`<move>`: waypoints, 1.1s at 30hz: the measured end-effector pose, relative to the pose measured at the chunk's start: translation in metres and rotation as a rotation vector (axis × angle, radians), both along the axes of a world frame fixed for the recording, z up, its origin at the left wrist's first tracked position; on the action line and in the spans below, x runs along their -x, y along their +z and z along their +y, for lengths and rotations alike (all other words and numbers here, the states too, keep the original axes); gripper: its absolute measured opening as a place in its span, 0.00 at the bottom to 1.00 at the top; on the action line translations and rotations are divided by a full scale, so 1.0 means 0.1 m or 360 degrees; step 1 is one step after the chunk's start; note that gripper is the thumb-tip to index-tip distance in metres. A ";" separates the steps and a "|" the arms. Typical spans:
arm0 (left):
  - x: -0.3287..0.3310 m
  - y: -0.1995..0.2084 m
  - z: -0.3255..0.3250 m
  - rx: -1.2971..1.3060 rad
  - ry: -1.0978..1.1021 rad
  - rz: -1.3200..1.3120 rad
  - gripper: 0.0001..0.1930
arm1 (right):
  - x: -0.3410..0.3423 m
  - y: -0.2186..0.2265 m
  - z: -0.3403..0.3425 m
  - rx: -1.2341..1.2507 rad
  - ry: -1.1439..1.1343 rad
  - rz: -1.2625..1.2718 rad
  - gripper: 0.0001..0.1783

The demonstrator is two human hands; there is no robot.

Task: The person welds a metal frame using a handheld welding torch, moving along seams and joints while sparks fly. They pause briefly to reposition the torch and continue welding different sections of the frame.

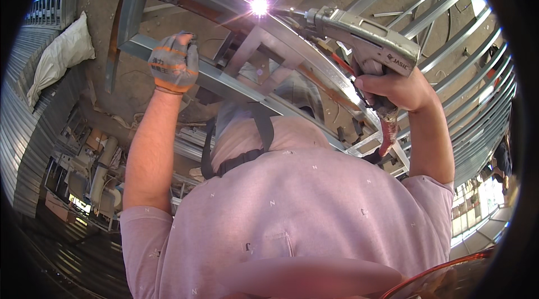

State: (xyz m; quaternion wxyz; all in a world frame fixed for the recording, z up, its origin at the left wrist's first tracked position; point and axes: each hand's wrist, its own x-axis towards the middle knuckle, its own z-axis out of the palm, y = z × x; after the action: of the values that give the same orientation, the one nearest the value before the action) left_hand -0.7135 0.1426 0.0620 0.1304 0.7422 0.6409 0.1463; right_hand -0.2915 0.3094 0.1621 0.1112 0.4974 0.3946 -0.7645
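My bare right hand (401,88) is wrapped round the grip of a silver-grey handheld welding gun (368,32). The gun's thin nozzle points left, at a glaring white-violet weld spot (259,6) on the curved upper rail of a steel frame. In a grey and orange work glove, my left hand (175,64) is closed by the frame's straight lower beam (216,77), left of the weld. Whatever its curled fingers hold, if anything, is hidden. Between the two rails sits a flat square metal bracket (252,46). Glare hides the joint itself.
A red and black cable (388,133) hangs from the gun's grip, close to my right forearm. Long parallel metal bars (449,58) fan out at right. On the left, a white sack (64,55) lies beside corrugated metal sheeting (33,125); machinery (101,181) stands lower left.
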 end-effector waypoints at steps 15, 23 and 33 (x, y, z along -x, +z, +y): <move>-0.03 0.02 0.00 0.0004 0.0034 -0.0040 0.09 | -0.05 0.00 -0.01 -0.0089 -0.0058 0.0029 0.20; -0.04 0.04 0.02 -0.0026 0.0044 -0.0039 0.09 | 0.44 0.07 0.27 -0.0105 -0.0280 0.0316 0.19; -0.03 0.03 0.04 -0.0042 0.0043 -0.0054 0.10 | 0.79 -0.19 0.30 -0.0083 -0.0077 0.0303 0.13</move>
State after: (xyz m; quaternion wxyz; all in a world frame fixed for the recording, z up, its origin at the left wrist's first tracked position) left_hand -0.7106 0.1462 0.0649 0.1296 0.7326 0.6465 0.1690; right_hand -0.3703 0.3393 0.1434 0.0419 0.4347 0.4109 -0.8002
